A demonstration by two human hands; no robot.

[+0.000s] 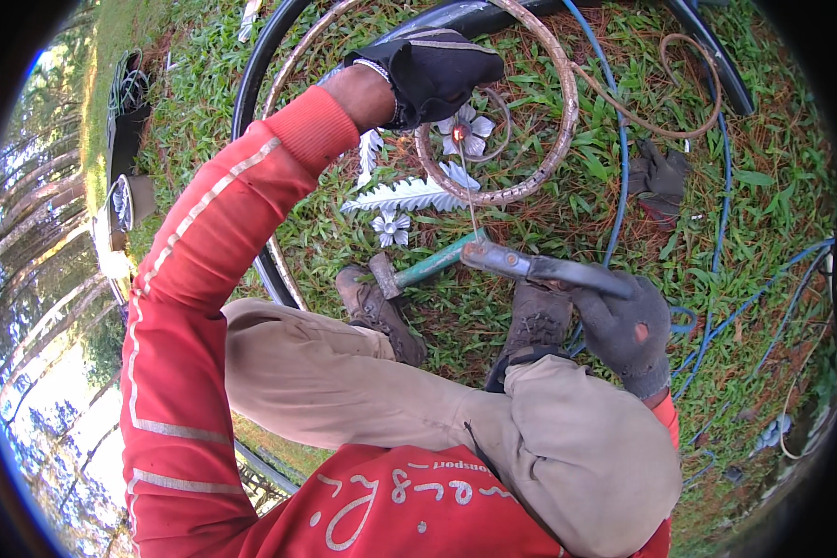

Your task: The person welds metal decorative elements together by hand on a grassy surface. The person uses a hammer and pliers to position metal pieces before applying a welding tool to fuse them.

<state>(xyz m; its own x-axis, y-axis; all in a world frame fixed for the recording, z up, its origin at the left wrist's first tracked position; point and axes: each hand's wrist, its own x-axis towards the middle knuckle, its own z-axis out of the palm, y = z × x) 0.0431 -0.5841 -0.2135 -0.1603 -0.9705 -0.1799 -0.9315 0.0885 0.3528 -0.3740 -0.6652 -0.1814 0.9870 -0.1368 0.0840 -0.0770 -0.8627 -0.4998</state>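
My left hand (442,79), in a black glove, is closed at the metal scrollwork; its fingertips and whatever they grip are hidden. Just below it, a silver metal flower (466,130) sits inside a rusty metal scroll (567,112). My right hand (623,325), in a grey glove with a hole in it, grips a welding electrode holder (577,272). From its jaw a thin electrode (469,186) reaches up to the flower, where a spot glows orange. A hammer (428,267) with a green handle lies by my boots, partly behind the holder's jaw.
Silver leaf ornaments (414,193) and a smaller flower (391,228) lie beside the scroll. Blue cable (620,177) runs over the grass at the right, near a dark glove (660,177). A black curved tube (246,93) arcs at the left. My boots (381,312) stand close by.
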